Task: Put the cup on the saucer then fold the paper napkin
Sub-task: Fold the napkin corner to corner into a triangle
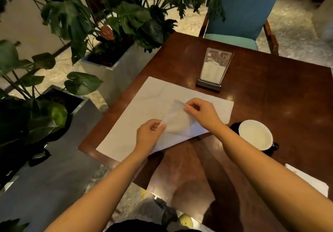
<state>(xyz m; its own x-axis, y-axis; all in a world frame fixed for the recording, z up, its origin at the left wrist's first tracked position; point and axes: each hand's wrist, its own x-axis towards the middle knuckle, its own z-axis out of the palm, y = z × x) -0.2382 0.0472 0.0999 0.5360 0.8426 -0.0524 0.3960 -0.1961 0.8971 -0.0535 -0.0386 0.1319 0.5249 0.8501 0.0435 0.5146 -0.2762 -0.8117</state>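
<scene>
My left hand (149,134) pinches the napkin (175,121) at its 7 o'clock corner while my right hand (201,112) pinches its 1 o'clock edge, the sheet held over a white mat (144,105) on the table (270,87). The cup (255,134) sits on its dark saucer (234,126) at 3 o'clock; a menu stand (213,69) stands at 12

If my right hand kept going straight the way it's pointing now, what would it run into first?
Apart from the napkin it pinches, your right hand points up-left over the white paper mat. It would likely meet nothing before the planter beyond it, though depth is unclear.
</scene>
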